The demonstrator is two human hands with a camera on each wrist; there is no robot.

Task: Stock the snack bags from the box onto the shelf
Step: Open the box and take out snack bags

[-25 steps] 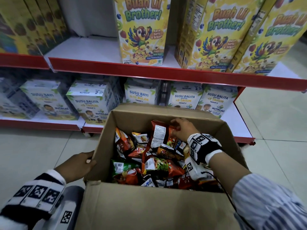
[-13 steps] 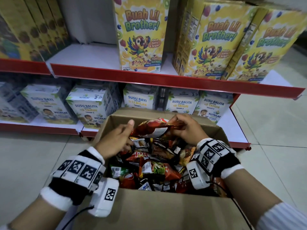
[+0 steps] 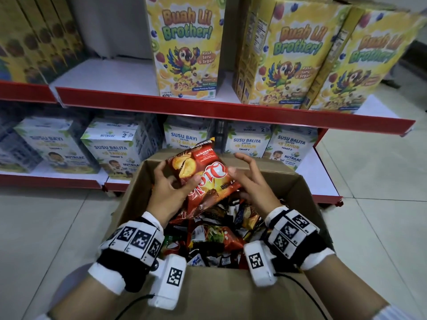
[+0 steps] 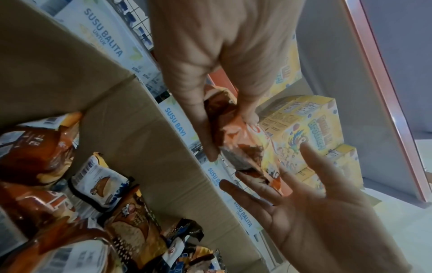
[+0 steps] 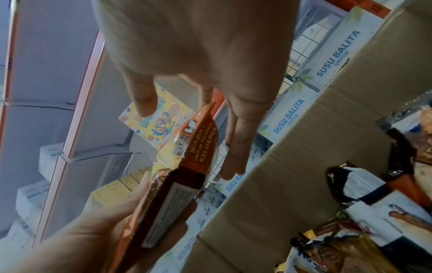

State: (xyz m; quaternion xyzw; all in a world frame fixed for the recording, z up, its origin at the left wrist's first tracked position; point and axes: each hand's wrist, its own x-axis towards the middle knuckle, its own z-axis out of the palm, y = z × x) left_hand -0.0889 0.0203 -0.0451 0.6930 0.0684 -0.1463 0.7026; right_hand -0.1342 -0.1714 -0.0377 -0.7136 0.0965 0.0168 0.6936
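Observation:
A red barbecue-chip snack bag (image 3: 203,179) is held up over the far end of the open cardboard box (image 3: 221,294). My left hand (image 3: 178,181) grips its left side, thumb on the front and fingers behind. My right hand (image 3: 240,167) is at the bag's right edge, fingers spread and straight and only the thumb touching. The left wrist view shows the bag (image 4: 243,146) pinched by the left hand (image 4: 230,137), with the right palm (image 4: 315,203) open. In the right wrist view the bag (image 5: 177,184) stands between both hands. Several more snack bags (image 3: 212,236) fill the box.
The upper shelf (image 3: 208,109) carries yellow cereal boxes (image 3: 187,49) in the middle and to the right, with bare white board (image 3: 104,75) left of them. White milk-powder boxes (image 3: 115,151) line the lower shelf behind the box. Tiled floor lies on both sides.
My left hand left the box's outer wall and took the red bag. The bag rose out of the box and turned face-up, and my right hand's fingers spread off it.

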